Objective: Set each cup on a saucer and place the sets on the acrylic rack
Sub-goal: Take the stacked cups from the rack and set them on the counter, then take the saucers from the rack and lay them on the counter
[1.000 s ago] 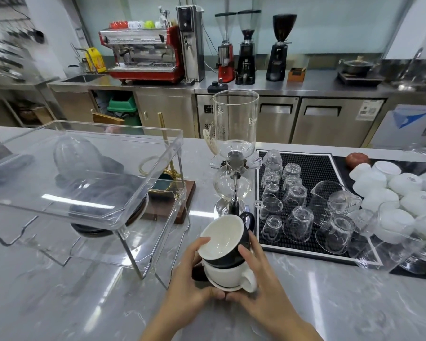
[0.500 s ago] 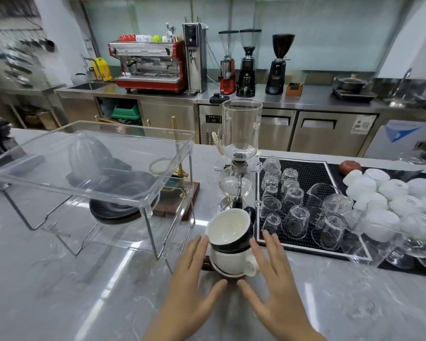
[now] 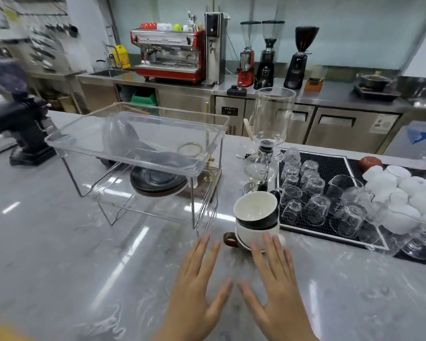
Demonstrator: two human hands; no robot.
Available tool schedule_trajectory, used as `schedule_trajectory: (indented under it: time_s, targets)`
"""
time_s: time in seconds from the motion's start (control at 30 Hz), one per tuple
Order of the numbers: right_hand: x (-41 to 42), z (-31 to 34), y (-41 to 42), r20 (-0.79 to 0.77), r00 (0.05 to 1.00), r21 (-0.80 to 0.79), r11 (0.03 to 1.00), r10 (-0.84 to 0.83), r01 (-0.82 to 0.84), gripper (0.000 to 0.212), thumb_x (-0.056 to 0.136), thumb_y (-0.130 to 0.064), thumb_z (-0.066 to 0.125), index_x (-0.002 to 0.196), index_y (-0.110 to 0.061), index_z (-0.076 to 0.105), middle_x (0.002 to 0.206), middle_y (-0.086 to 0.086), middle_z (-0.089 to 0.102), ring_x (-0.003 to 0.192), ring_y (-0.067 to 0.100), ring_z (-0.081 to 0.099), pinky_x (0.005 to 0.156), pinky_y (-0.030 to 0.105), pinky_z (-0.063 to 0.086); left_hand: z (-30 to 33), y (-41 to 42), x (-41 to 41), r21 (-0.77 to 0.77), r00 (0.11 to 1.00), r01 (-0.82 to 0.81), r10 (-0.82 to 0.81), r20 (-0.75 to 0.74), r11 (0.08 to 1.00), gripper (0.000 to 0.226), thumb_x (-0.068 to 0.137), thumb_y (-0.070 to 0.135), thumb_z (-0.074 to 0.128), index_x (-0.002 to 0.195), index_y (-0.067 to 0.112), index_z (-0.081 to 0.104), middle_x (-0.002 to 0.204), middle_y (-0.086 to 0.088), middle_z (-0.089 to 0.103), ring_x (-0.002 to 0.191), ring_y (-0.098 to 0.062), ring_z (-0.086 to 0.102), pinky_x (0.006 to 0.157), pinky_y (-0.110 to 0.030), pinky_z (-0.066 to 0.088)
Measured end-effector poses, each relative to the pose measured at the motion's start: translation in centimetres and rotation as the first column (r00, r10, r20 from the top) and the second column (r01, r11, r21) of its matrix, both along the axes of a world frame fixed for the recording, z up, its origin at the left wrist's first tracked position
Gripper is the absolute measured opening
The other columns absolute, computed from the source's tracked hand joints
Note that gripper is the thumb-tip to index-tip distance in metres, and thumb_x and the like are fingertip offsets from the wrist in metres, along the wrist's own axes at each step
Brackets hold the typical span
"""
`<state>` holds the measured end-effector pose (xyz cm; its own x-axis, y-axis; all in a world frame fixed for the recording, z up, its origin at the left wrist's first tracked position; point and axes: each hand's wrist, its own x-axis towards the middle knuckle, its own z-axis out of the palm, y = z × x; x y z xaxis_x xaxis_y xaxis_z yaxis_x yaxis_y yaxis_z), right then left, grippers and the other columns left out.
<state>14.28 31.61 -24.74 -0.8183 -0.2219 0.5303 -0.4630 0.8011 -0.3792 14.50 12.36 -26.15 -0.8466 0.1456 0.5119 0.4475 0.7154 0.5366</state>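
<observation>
Stacked cups (image 3: 256,217) at frame centre on the marble desk (image 3: 84,267), just beyond left hand (image 3: 197,286) and right hand (image 3: 278,289), fingers (image 3: 268,244) spread, released, grasping nothing.

Left hand (image 3: 199,286) and right hand (image 3: 276,289) bare, apparently no sleeves.

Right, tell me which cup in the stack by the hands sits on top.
The black cup with the pale inside sits on top, tilted. The white cup is beneath it, and a brown handle sticks out at the bottom left.
</observation>
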Motion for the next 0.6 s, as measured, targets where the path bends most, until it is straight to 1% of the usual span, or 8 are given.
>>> schedule_trajectory:
  time_s: [0.1,0.17,0.2,0.27,0.33,0.4,0.5,0.6]
  targets:
    - [0.6,0.5,-2.0,0.017,0.999,-0.006,0.999,0.033,-0.033,0.07,0.095,-0.055,0.04,0.156,-0.024,0.022,0.164,0.009,0.021,0.152,0.029,0.014,0.121,0.046,0.012,0.2,-1.7,1.1,0.024,0.999,-0.032,0.032,0.021,0.999,0.069,0.097,0.06,0.043,0.158,0.034,0.025,0.167,0.012,0.021,0.155,-0.014,0.022,0.118,-0.033,0.027]
    - [0.9,0.8,-3.2,0.029,0.999,0.007,0.999,0.043,-0.043,0.071,0.095,-0.055,0.04,0.156,-0.024,0.022,0.164,0.008,0.021,0.152,0.029,0.015,0.121,0.046,0.013,0.4,-3.0,1.5,0.003,0.999,-0.047,0.047,0.019,0.999,0.069,0.097,0.06,0.042,0.159,0.036,0.021,0.168,0.014,0.018,0.155,-0.013,0.019,0.119,-0.033,0.024]
    - [1.0,0.8,-3.7,0.035,0.998,0.016,0.999,0.048,-0.049,0.071,0.095,-0.055,0.041,0.156,-0.024,0.022,0.164,0.008,0.021,0.152,0.028,0.015,0.121,0.046,0.013,0.5,-3.6,1.7,-0.015,0.998,-0.057,0.057,0.025,0.998,0.069,0.098,0.06,0.041,0.159,0.035,0.021,0.168,0.014,0.016,0.156,-0.012,0.016,0.119,-0.033,0.023]
    - [1.3,1.0,-5.1,0.035,0.998,0.037,0.998,0.057,-0.058,0.071,0.096,-0.055,0.04,0.156,-0.023,0.023,0.164,0.007,0.021,0.152,0.028,0.016,0.121,0.046,0.013,0.7,-5.3,1.9,-0.058,0.996,-0.082,0.085,0.033,0.995,0.069,0.098,0.059,0.04,0.159,0.03,0.025,0.169,0.012,0.016,0.156,-0.013,0.014,0.119,-0.038,0.023]
    - [1.4,1.1,-6.4,0.045,0.998,0.058,0.997,0.052,-0.054,0.07,0.096,-0.056,0.038,0.155,-0.021,0.027,0.163,0.007,0.022,0.152,0.027,0.017,0.119,0.048,0.016,0.9,-6.7,2.0,-0.095,0.994,-0.102,0.106,0.038,0.99,0.069,0.098,0.058,0.04,0.158,0.026,0.028,0.169,0.007,0.019,0.157,-0.016,0.014,0.118,-0.045,0.022]
    - [1.5,1.0,-7.2,0.063,0.997,0.081,0.996,0.04,-0.046,0.068,0.096,-0.057,0.035,0.154,-0.02,0.03,0.163,0.007,0.024,0.151,0.028,0.019,0.116,0.049,0.02,1.1,-7.6,2.0,-0.111,0.991,-0.123,0.128,0.041,0.986,0.069,0.098,0.058,0.039,0.158,0.025,0.027,0.169,0.005,0.02,0.157,-0.017,0.013,0.118,-0.047,0.022]
    - [1.4,0.7,-9.2,0.095,0.995,0.135,0.99,0.032,-0.045,0.068,0.097,-0.059,0.031,0.154,-0.022,0.028,0.162,0.007,0.026,0.151,0.026,0.019,0.116,0.046,0.019,1.2,-9.6,2.2,-0.088,0.989,-0.14,0.144,0.038,0.986,0.068,0.099,0.058,0.036,0.159,0.027,0.024,0.169,0.007,0.018,0.157,-0.016,0.012,0.12,-0.044,0.018]
    - [1.3,0.7,-11.1,0.113,0.992,0.165,0.984,0.048,-0.066,0.068,0.097,-0.059,0.028,0.155,-0.024,0.024,0.161,0.007,0.029,0.15,0.024,0.019,0.116,0.042,0.016,1.3,-11.4,1.9,-0.065,0.986,-0.163,0.165,0.034,0.984,0.068,0.099,0.059,0.035,0.158,0.026,0.027,0.169,0.009,0.016,0.157,-0.018,0.013,0.123,-0.042,0.015]
